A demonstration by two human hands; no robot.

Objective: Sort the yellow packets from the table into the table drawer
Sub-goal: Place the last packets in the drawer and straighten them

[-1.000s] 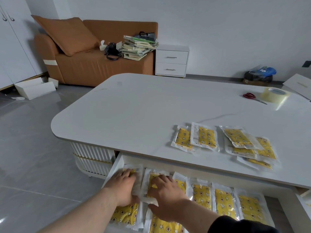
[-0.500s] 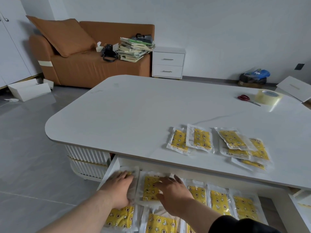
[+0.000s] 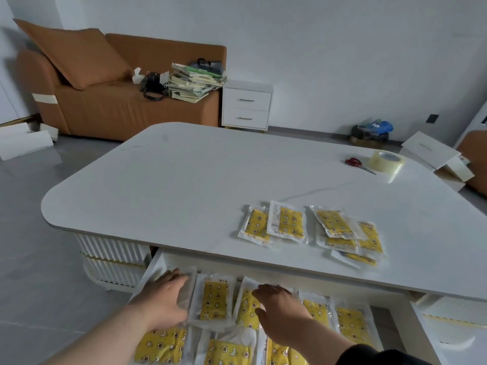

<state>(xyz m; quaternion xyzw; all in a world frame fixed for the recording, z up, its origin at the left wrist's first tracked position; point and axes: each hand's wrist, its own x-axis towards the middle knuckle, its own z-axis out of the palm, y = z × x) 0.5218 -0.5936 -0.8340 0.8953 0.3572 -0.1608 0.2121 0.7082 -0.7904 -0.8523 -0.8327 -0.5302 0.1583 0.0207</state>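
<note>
While the white table (image 3: 184,185) fills the middle of the view, its drawer (image 3: 150,272) stands pulled out below the table's near edge, toward the camera.

1. Sofa (image 3: 118,111): brown, beyond the table's far left corner, against the wall. It carries a cushion and a stack of books (image 3: 195,80).
2. Nightstand (image 3: 246,106): white, two drawers, beyond the table's far edge, just beside the sofa.
3. Yellow packets (image 3: 290,225): a group lies on the table top near its near edge, right of centre. Two lie side by side and slightly overlapped. The others form an overlapping pile to their right.
4. Drawer packets (image 3: 214,301): clear sleeves with yellow patterned contents lie flat in rows inside the drawer below the table's near edge. Several overlap.
5. Left hand (image 3: 163,299): palm down at the drawer's left end, under the table's near edge. Its fingers are straight and held together, pressing on the end packet (image 3: 190,283).
6. Right hand (image 3: 279,309): palm down near the drawer's middle. Its fingers are straight and close together, resting on a tilted packet (image 3: 247,306).
7. Tape roll (image 3: 386,160): on the table's far right part.
8. Scissors (image 3: 355,163): red-handled, on the table just beside the tape roll.
</note>
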